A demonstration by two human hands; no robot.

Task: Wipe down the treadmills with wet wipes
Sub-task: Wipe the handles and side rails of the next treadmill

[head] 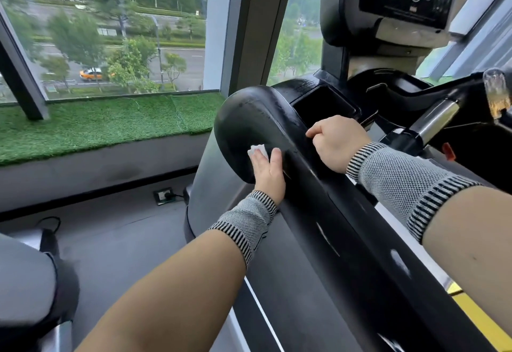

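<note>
one wet wipe (257, 150), white, under the flat straight fingers of the left hand (267, 171), pressed on the rounded end of one treadmill arm (277, 127) | right hand (336, 141), fingers curled over the arm's top edge, beside one recessed tray (322, 107) | two striped wrist sleeves (245, 221)

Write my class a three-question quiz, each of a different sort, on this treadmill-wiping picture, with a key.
1. True or false: the left hand presses the wipe flat against the treadmill.
2. What does the right hand rest on? A) the console B) the treadmill's arm by the tray C) the window
3. Fill in: the strip along the window is covered in green ____.

Key: 1 true; 2 B; 3 turf.
</note>
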